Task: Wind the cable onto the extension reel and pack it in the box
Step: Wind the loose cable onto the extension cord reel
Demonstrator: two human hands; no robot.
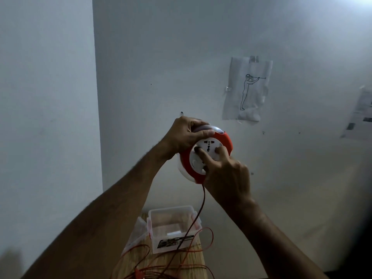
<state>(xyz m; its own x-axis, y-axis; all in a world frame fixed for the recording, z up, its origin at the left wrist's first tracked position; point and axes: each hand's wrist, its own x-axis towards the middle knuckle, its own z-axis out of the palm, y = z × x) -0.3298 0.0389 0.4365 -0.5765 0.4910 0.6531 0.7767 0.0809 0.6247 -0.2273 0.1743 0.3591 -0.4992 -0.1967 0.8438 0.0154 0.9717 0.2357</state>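
Your left hand [186,135] grips the round red-and-white plastic extension reel [203,156]; your right hand [225,174] presses two fingers [201,153] on its white socket face. The thin red cable [198,214] hangs past the clear plastic box [173,228] on the wooden bench [161,262].

Red-and-white reel [203,156] — red cable [198,214], clear box [173,228]

I see a narrow wooden table [193,258] at the bottom of the view, standing against the wall. At its far end sits a clear plastic box [173,228], open at the top, with a printed label on its near wall. A clear lid [134,236] leans against the box's left side. Loops of red cable [171,268] lie on the wood nearer to me.
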